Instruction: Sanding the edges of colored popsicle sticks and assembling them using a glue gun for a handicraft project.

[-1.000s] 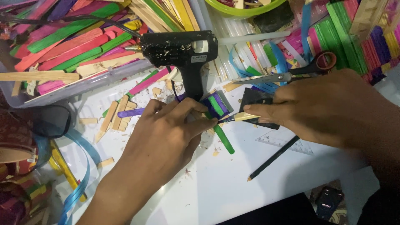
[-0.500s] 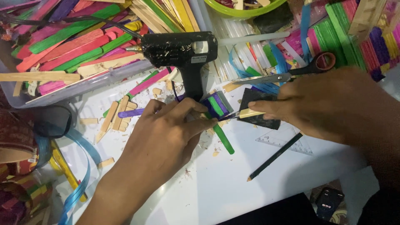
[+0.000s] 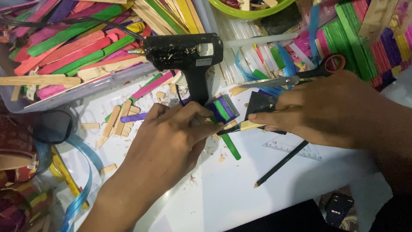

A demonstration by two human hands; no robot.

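The left hand (image 3: 169,137) presses down on a small block of glued purple and green sticks (image 3: 223,109) lying on the white table (image 3: 223,193) just below the black glue gun (image 3: 184,53). The right hand (image 3: 319,109) is closed around a pale-handled cutter (image 3: 242,126) whose tip meets a green stick (image 3: 230,146) jutting from the block's lower edge. Judging by this, the block is already built and glued, and trimming the overhanging stick remains; small chips lie scattered around it. Room is tight: the glue gun stands touching the block's upper side, scissors (image 3: 296,77) lie just above the right hand, and a pencil (image 3: 281,163) and clear ruler (image 3: 292,148) sit just beneath it. The tray of coloured sticks (image 3: 73,51) crowds the upper left. Bare table lies only toward the near edge.
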